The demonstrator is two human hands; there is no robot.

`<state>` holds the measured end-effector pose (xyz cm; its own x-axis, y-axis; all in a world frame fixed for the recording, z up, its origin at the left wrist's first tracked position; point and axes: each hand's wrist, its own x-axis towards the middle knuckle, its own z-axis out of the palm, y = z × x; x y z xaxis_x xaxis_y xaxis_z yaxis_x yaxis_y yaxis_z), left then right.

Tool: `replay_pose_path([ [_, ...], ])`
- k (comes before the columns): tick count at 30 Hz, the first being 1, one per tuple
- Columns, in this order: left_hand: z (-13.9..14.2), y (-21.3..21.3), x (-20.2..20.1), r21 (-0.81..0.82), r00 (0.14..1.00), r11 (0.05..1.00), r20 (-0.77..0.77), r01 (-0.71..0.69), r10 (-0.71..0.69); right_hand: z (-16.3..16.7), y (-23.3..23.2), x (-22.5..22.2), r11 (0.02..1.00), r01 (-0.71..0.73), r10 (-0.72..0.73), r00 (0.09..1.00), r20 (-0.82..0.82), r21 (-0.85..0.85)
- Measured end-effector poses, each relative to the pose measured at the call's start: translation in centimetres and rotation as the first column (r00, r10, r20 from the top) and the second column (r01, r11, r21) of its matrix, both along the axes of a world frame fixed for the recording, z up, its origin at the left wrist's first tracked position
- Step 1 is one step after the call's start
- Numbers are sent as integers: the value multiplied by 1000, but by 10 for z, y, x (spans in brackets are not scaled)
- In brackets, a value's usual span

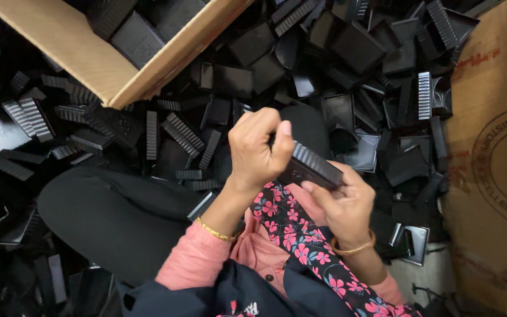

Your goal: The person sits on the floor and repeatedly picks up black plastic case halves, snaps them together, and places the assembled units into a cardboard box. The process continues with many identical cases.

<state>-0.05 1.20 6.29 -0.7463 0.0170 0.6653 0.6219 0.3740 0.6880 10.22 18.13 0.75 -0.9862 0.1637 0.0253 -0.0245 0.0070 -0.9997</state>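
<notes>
A: Why both hands on one piece?
B: The right hand [342, 202] cradles the black ribbed part [312, 166] from below, above the lap, steadying it; the left hand [257, 147] is fisted over its end, perhaps pressing something, though I can't tell.
A: And the pile [382, 88]?
B: Loose black parts all around, within reach, beside a cardboard box [89, 58].
</notes>
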Motion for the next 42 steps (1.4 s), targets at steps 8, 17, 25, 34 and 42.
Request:
replay_pose_path([
  [8,78,-76,-78,-226,722,739,-515,-635,462,3,64,-77,887,155,-106,985,-136,434],
  [17,-69,-21,-33,-796,805,589,439,143,398,-126,106,-94,413,169,-286,957,-49,895],
  [25,-128,-39,-21,-472,789,872,582,132,196,-106,91,-15,890,97,-107,994,-2,445],
  [34,-51,-27,-2,917,472,390,383,-87,-794,-36,41,-21,998,-8,7,1000,-21,-67],
  [42,-80,10,10,828,659,560,435,-26,-613,2,-29,-22,962,-177,166,984,-69,-209],
])
